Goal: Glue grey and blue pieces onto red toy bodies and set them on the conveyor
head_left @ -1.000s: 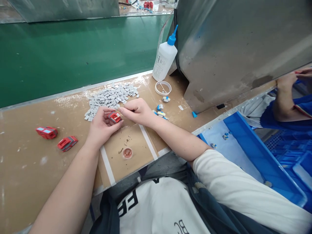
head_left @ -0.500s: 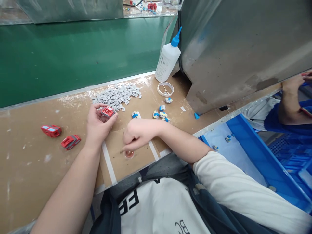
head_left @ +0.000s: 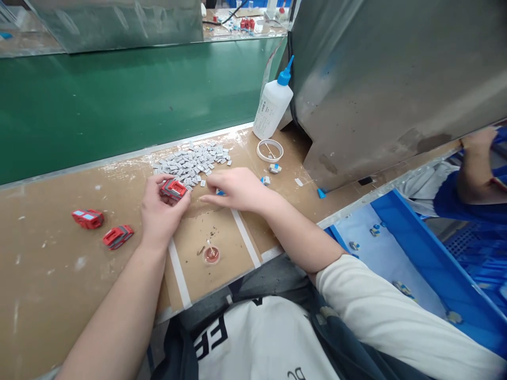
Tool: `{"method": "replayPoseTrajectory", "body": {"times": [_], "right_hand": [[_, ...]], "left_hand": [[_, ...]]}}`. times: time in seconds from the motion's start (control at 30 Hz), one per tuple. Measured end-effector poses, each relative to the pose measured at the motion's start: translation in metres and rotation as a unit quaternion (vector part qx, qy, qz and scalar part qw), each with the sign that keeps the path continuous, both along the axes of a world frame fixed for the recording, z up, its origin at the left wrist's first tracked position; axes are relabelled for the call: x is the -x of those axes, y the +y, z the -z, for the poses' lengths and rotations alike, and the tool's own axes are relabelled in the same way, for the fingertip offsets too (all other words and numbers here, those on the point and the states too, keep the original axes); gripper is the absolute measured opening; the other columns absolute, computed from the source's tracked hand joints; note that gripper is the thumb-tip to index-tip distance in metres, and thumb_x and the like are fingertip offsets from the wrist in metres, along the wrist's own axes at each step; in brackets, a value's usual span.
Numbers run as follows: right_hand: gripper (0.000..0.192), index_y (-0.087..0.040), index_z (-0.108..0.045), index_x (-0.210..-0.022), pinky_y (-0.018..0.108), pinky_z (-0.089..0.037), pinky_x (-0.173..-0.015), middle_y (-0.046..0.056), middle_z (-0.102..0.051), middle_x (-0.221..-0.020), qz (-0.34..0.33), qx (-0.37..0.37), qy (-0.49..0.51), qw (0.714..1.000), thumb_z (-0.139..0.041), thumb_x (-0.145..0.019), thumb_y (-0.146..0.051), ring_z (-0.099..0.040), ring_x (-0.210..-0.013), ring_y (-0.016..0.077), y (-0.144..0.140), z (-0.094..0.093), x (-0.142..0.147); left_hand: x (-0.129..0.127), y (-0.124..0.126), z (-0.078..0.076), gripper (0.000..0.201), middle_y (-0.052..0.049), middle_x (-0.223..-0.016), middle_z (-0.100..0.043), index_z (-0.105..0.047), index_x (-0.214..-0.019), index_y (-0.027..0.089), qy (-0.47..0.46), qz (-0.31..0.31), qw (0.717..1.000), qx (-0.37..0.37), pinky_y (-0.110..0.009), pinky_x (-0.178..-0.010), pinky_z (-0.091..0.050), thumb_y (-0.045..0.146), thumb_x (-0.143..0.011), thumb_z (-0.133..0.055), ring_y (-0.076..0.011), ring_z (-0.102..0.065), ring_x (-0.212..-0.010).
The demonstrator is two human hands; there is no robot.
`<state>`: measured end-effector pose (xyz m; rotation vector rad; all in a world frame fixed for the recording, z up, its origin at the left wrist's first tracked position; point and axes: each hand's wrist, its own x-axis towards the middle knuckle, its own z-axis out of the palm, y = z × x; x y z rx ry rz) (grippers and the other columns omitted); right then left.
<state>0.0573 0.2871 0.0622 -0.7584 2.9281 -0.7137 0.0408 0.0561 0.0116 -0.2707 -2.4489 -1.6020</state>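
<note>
Head view, at a brown-covered table (head_left: 43, 274). We note the left hand (head_left: 163, 211) closed around a small red-and-grey, vehicle-shaped plastic piece (head_left: 173, 188). Its grip is snug, thumb on the near side and fingers on the far side, with the piece's hollowed red face upward. It sits just in front of a loose spread of small flat grey rectangular chips (head_left: 194, 161).

We find the right hand (head_left: 237, 190) beside it, palm down, near the chips' front edge. Its grip is parted, thumb stretched out below a bent forefinger; we see nothing pinched between the tips. A small blue-and-white piece (head_left: 221, 193) shows in that gap, partly hidden; whether the hand touches it we cannot tell.

Nearer the body we log a small round clear cup of reddish liquid (head_left: 211, 256), a thin white-tipped stick (head_left: 209, 245) standing in it, dark specks around. To the left lie two more red vehicle-shaped pieces, one with pale panels (head_left: 87, 218), the other hollowed (head_left: 118, 237).

At the back right we mark a white plastic bottle with a blue nozzle (head_left: 273, 108), upright, and before it a pale ring (head_left: 259, 150) with a thin stick inside. Beyond the table's right edge is a blue plastic bin (head_left: 431, 243) holding several small pieces.
</note>
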Motion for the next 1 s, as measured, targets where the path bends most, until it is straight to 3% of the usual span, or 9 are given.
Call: {"method": "replayPoseTrajectory", "body": {"times": [0.1,0.23,0.33,0.4,0.53,0.6,0.67,0.9,1.0], "right_hand": [[0.049,-0.019,-0.066,-0.126,0.029,-0.027,-0.069,0.009,-0.072,-0.13,0.036,-0.057,-0.055,0.996,-0.087,-0.09,-0.045,-0.064,-0.093,0.0202,0.014,0.006,0.008],[0.031,-0.017,-0.068,-0.117,0.029,-0.028,-0.069,0.008,-0.072,-0.113,0.009,-0.07,-0.112,0.991,-0.082,-0.094,-0.032,-0.061,-0.091,0.02,0.021,0.01,0.015],[0.027,-0.017,-0.07,-0.11,0.028,-0.033,-0.072,0.003,-0.069,-0.099,-0.014,0.029,-0.102,0.994,-0.083,-0.093,-0.034,-0.056,-0.084,0.0169,0.017,0.012,0.018],[0.033,-0.018,-0.071,-0.113,0.028,-0.038,-0.074,0.001,-0.067,-0.096,-0.01,0.163,-0.094,0.982,-0.083,-0.093,-0.042,-0.055,-0.082,0.0151,0.013,0.016,0.02],[0.052,-0.02,-0.073,-0.12,0.028,-0.041,-0.069,0.001,-0.065,-0.093,0.031,0.453,-0.153,0.878,-0.082,-0.088,-0.06,-0.051,-0.075,0.0128,0.001,0.03,0.025],[0.062,-0.02,-0.073,-0.122,0.027,-0.035,-0.062,-0.001,-0.06,-0.085,0.04,0.534,-0.213,0.817,-0.081,-0.085,-0.069,-0.045,-0.068,0.0111,-0.006,0.039,0.027],[0.069,-0.02,-0.073,-0.125,0.026,-0.031,-0.059,-0.003,-0.056,-0.08,0.038,0.563,-0.253,0.786,-0.083,-0.082,-0.073,-0.04,-0.065,0.0098,-0.011,0.045,0.027],[0.057,-0.025,-0.08,-0.118,0.031,-0.051,-0.086,0.007,-0.071,-0.119,0.014,0.538,-0.175,0.824,-0.089,-0.08,-0.067,-0.061,-0.104,0.0189,-0.016,0.047,0.022],[0.065,-0.024,-0.077,-0.125,0.03,-0.051,-0.081,0.009,-0.069,-0.126,0.019,0.517,-0.201,0.832,-0.081,-0.084,-0.075,-0.06,-0.1,0.0177,-0.015,0.05,0.022]], "left_hand": [[-0.001,0.0,-0.001,0.047,0.002,-0.092,-0.068,-0.063,-0.119,0.023,-0.005,-0.004,1.0,0.006,-0.025,-0.066,-0.052,0.036,-0.078,-0.081,-0.013,-0.064,-0.072],[-0.001,0.0,-0.001,0.048,0.002,-0.091,-0.067,-0.063,-0.121,0.023,-0.024,-0.007,1.0,0.015,-0.024,-0.064,-0.052,0.038,-0.079,-0.08,-0.0125,-0.063,-0.07],[0.0,-0.001,0.0,0.047,0.001,-0.094,-0.07,-0.065,-0.121,0.023,-0.038,0.003,0.999,0.017,-0.025,-0.067,-0.055,0.039,-0.079,-0.08,-0.0141,-0.067,-0.074],[0.0,-0.001,-0.001,0.048,-0.002,-0.098,-0.072,-0.067,-0.121,0.022,-0.051,0.025,0.998,-0.003,-0.028,-0.071,-0.059,0.041,-0.08,-0.081,-0.0166,-0.071,-0.08],[-0.004,0.0,-0.003,0.055,-0.006,-0.102,-0.077,-0.071,-0.125,0.02,-0.083,0.08,0.991,-0.071,-0.033,-0.076,-0.063,0.046,-0.079,-0.087,-0.021,-0.075,-0.086],[-0.006,0.001,-0.002,0.06,-0.007,-0.101,-0.078,-0.073,-0.129,0.021,-0.09,0.097,0.987,-0.091,-0.033,-0.072,-0.063,0.048,-0.078,-0.09,-0.0222,-0.076,-0.085],[-0.008,0.001,0.0,0.065,-0.007,-0.099,-0.078,-0.074,-0.135,0.021,-0.095,0.104,0.985,-0.097,-0.033,-0.066,-0.061,0.048,-0.078,-0.091,-0.0221,-0.075,-0.081],[-0.013,0.005,0.01,0.079,-0.007,-0.103,-0.08,-0.066,-0.155,0.024,-0.098,0.14,0.98,-0.103,-0.037,-0.07,-0.064,0.046,-0.083,-0.089,-0.0219,-0.074,-0.079],[-0.015,0.007,0.01,0.079,-0.008,-0.106,-0.08,-0.063,-0.158,0.024,-0.095,0.141,0.98,-0.104,-0.039,-0.072,-0.065,0.045,-0.086,-0.087,-0.0224,-0.074,-0.081]]}}
